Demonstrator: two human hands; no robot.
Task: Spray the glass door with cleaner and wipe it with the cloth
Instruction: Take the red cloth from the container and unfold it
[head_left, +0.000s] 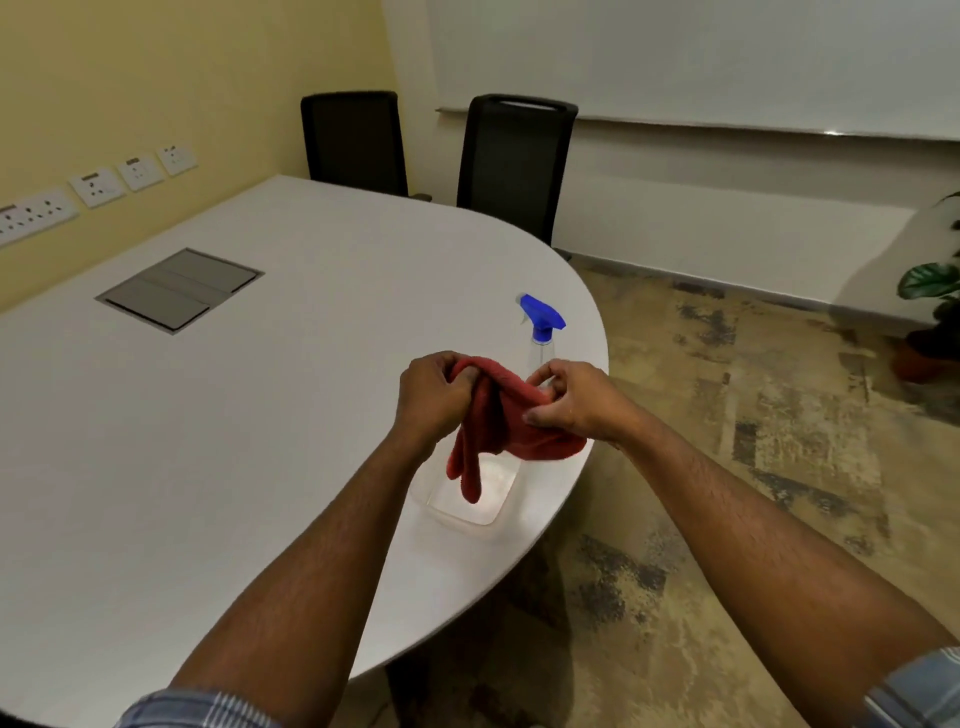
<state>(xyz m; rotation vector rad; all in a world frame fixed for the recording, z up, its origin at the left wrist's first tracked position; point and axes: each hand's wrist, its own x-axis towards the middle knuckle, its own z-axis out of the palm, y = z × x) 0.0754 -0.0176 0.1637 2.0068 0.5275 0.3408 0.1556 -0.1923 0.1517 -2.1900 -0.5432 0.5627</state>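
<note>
— Red cloth (498, 415), pinched at both ends. Left hand (434, 397) closing fingers (457, 387) around the upper fold, right hand (574, 400) gripping the other end, thumb pressing down on top.

— Both hands clamped on it, then? Nothing open?

— Right, both curled tight on fabric. Bunching or folding it, probably, getting a pad that sits well in one palm for wiping.

— Hanging free below?

— Trailing a loose tail down, dangling just over a clear tray (470, 512). Not touching it, as far as can be told.

— And the sprayer?

— Standing upright on the table (260, 415), just behind the right hand. Blue trigger head (542, 312) showing, clear bottle (540, 356) partly hidden by knuckles. Untouched. Probably parked near the rounded edge for an easy grab once one hand comes free.

— Seeing any glass door?

— None in view. Only a pale wall with sockets (93, 187), two black chairs (514, 161), a plant (935, 280) at the far right, patterned floor (727, 467).

— So, early in the job?

— Looking that way: preparing the cloth, spraying and wiping not yet begun. Next likely needing one hand released for the bottle, then turning toward the door, wherever that is.
</note>
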